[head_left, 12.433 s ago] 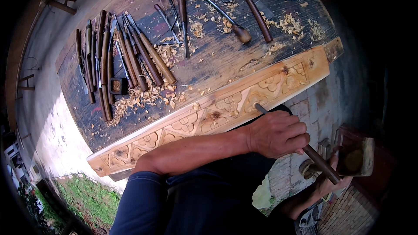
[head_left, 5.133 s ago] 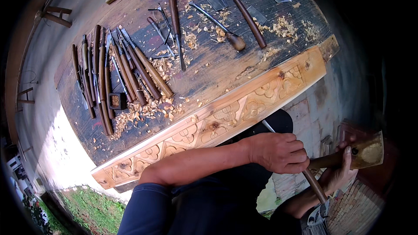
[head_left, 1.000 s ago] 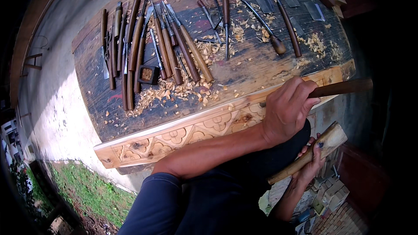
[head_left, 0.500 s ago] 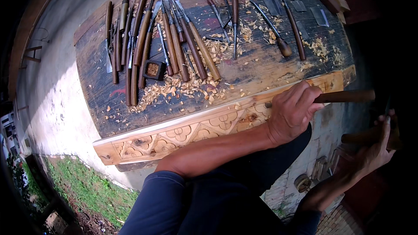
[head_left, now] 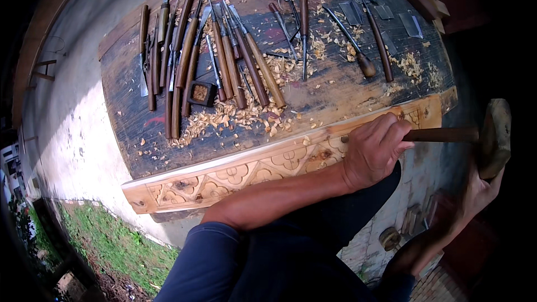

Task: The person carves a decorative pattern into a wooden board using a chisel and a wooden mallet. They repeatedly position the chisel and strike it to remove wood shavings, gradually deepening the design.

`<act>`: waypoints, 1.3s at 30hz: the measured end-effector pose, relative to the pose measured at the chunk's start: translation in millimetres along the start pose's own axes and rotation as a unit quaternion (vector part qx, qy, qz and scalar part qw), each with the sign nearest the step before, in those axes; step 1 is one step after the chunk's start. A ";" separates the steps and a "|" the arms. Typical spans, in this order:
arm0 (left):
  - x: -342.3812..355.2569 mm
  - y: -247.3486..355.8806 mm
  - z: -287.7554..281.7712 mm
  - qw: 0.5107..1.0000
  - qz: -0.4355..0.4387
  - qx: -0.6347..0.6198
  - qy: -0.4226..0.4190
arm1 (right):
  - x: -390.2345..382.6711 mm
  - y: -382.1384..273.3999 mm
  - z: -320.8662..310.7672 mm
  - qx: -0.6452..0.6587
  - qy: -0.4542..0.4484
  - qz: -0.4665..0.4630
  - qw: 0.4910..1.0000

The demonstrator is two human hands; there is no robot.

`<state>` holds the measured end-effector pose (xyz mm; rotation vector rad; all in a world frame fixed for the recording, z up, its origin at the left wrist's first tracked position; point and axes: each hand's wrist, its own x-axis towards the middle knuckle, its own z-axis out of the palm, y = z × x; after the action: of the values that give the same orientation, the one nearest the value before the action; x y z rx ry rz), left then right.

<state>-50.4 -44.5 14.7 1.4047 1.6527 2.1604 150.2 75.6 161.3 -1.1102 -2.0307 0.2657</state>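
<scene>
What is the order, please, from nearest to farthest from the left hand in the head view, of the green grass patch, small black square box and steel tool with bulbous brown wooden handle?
1. Bulbous-handled tool: above the left hand in the picture.
2. Black box: up and to the left.
3. Grass patch: farthest, lower left.

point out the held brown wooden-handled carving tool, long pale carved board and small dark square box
Held brown wooden-handled carving tool [head_left: 442, 135], head view: on its handle
Long pale carved board [head_left: 285, 157], head view: on its carved face
Small dark square box [head_left: 212, 95], head view: on its right wall
</scene>
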 end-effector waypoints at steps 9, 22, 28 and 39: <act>-24.6 13.3 -6.2 0.949 0.281 0.021 -0.140 | -99.5 3.1 5.3 0.403 0.004 0.347 0.847; 30.2 1.0 -82.3 0.918 -0.270 -0.006 -0.291 | -171.0 -29.2 64.5 0.388 -0.017 0.380 0.839; 19.7 -20.8 -99.7 0.898 -0.359 -0.141 -0.212 | -174.1 -25.8 64.9 0.413 -0.004 0.379 0.828; 11.9 -31.9 -107.9 0.906 -0.380 -0.126 -0.137 | -175.0 -28.6 68.4 0.392 0.011 0.389 0.834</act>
<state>-145.6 -102.8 -3.3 0.7500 1.4154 1.5648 136.2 -66.5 35.8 -1.2815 -1.1081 1.3483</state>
